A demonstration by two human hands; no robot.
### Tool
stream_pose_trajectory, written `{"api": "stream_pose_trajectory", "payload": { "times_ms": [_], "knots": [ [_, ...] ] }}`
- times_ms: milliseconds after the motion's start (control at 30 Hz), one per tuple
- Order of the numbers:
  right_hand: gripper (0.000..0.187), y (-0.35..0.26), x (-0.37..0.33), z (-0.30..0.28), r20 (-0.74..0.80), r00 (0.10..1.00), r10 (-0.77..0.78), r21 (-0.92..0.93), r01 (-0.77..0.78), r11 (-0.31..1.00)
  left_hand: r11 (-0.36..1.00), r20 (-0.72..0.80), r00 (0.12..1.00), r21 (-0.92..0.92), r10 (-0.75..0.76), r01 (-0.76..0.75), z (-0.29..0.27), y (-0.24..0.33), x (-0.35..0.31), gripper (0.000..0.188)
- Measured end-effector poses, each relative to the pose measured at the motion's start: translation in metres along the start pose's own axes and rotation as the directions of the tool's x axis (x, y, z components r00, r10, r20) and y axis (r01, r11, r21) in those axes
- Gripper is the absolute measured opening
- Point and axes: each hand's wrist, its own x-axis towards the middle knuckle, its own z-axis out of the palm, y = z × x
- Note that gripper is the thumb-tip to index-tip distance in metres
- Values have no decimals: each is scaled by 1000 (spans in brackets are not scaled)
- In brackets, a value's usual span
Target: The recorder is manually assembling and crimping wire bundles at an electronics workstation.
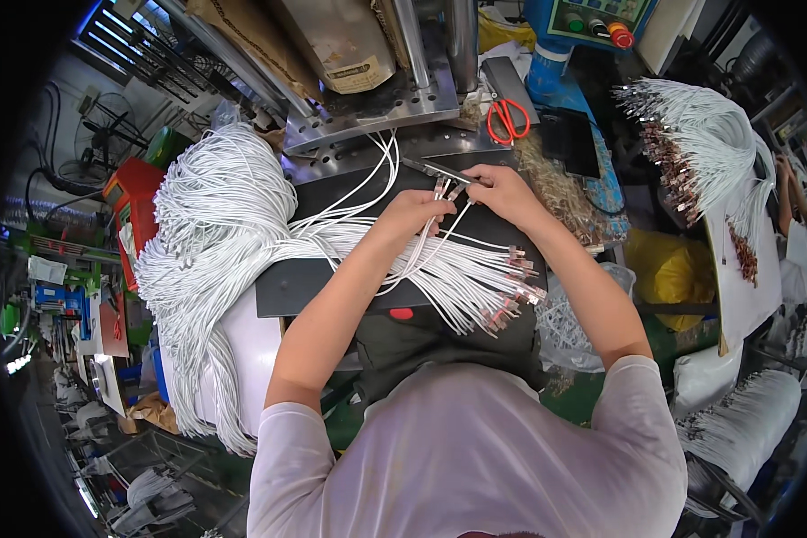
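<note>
My left hand [419, 212] pinches several white cables by their ends, where small clear plugs [450, 192] stick out past the fingers. In my right hand [504, 192] is a flat, dark metal bar [432, 169], held by its right end and slanting up to the left, close to the plugs. Beneath both hands a thick bundle of white cables [359, 235] lies across the black work surface [309, 282]. Its loose ends, tipped with more clear and coppery plugs [522, 269], fan out to the right. A few cables run up toward the machine's metal plate.
A press-like machine with a perforated metal base [377, 121] stands directly ahead. Red-handled scissors [508, 121] lie right of it, below a control box with a red button [620, 36]. A big cable heap [220, 193] fills the left; another bundle [717, 143] lies at right.
</note>
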Motion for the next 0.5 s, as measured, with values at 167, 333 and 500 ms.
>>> {"api": "stream_pose_trajectory", "payload": {
  "times_ms": [167, 333, 500],
  "knots": [
    [33, -4, -5, 0, -38, 998, -58, -174, 50, 983, 991, -45, 999, -135, -1, -5, 2, -2, -2, 21],
    [54, -10, -6, -11, -34, 997, 66, 23, -65, 998, 992, -88, 996, -126, 4, -15, -13, -6, -2, 23],
    [47, -14, -8, -12, 19, 998, 67, -1, -67, 998, 998, -65, 997, 51, 42, -38, -15, -9, 1, 23]
  ]
}}
